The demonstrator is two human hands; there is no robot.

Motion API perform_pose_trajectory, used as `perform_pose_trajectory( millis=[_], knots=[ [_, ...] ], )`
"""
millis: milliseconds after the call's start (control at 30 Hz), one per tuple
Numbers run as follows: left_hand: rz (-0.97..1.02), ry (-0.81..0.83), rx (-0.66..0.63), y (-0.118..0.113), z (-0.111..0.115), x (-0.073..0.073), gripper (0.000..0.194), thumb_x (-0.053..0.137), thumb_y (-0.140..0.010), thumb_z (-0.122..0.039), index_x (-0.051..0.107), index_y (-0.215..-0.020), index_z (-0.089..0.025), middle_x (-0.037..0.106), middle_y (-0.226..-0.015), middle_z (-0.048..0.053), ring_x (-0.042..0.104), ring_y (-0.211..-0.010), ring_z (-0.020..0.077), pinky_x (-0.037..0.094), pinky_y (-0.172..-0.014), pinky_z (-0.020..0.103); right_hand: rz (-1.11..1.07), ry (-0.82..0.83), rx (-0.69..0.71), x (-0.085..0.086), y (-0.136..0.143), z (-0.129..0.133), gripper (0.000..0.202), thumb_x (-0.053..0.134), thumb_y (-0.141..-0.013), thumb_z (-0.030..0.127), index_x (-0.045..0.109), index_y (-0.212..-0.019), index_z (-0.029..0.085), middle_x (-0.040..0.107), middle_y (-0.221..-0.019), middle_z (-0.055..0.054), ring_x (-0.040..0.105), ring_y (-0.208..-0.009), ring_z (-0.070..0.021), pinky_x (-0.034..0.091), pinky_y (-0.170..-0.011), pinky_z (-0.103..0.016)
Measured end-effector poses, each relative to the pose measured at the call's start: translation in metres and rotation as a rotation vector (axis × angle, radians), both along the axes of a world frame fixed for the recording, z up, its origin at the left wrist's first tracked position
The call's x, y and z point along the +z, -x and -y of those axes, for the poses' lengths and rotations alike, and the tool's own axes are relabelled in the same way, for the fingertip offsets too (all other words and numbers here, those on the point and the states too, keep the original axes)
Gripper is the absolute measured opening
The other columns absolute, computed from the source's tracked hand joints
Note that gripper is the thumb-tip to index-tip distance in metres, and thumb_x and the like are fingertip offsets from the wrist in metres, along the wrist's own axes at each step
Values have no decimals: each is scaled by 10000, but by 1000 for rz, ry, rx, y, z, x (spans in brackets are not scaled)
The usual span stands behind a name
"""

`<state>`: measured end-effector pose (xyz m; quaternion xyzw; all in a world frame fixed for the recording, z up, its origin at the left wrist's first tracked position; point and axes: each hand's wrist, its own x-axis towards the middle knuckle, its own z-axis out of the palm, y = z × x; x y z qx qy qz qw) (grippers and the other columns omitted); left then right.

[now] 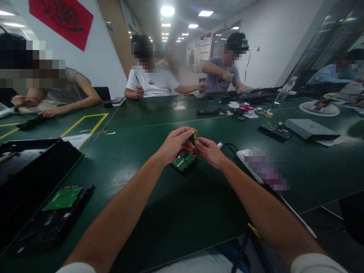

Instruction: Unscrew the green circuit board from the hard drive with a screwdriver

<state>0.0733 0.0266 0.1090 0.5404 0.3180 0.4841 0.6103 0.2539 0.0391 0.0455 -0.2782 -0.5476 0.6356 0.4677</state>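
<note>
Near the middle of the table lies a hard drive (183,162) with its green circuit board facing up. Above it, my left hand (178,143) grips a black and yellow handle, by its look a screwdriver (193,137). The fingers of my right hand (209,151) are pinched together at the lower part of this screwdriver. My hands cover its tip and the far part of the drive, so I cannot tell whether they touch.
Another drive with a green board (64,198) lies at left by a black casing (36,167). A power strip (251,167) is beside my right forearm. Farther right are a third drive (274,131) and a grey metal box (311,129). Several people sit around the table.
</note>
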Motion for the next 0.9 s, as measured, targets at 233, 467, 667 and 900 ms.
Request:
perform_pose_trajectory(
  millis=[233,467,667,900],
  knots=[
    [-155,-115,51,-2,0,-3,369,725,-920,-503,769,-1106,-187,636,-745,-7,558,-620,90,447,-562,187,13,-23,9,3,-2,-1,387,854,-825,505,687,-1027,220,737,-971,-16,709,-820,-157,548,-745,-299],
    [-182,-117,110,0,0,-4,407,788,-874,-503,732,-1104,-173,645,-741,-9,563,-585,86,446,-540,191,25,-12,-20,2,1,0,438,886,-787,496,684,-1068,227,732,-947,-5,683,-790,-146,543,-719,-291],
    [2,-13,42,-4,2,0,307,770,-889,-406,619,-1027,-177,727,-917,49,621,-561,98,522,-520,227,-17,20,13,2,3,2,401,823,-835,570,708,-1015,231,712,-871,-3,672,-778,-151,539,-713,-291],
    [-119,-69,60,-4,3,0,279,709,-934,-430,725,-1040,-173,611,-684,-17,595,-576,97,472,-537,191,30,-19,-4,4,0,2,374,856,-824,504,675,-981,217,711,-897,2,676,-781,-144,515,-687,-272]
  ],
)
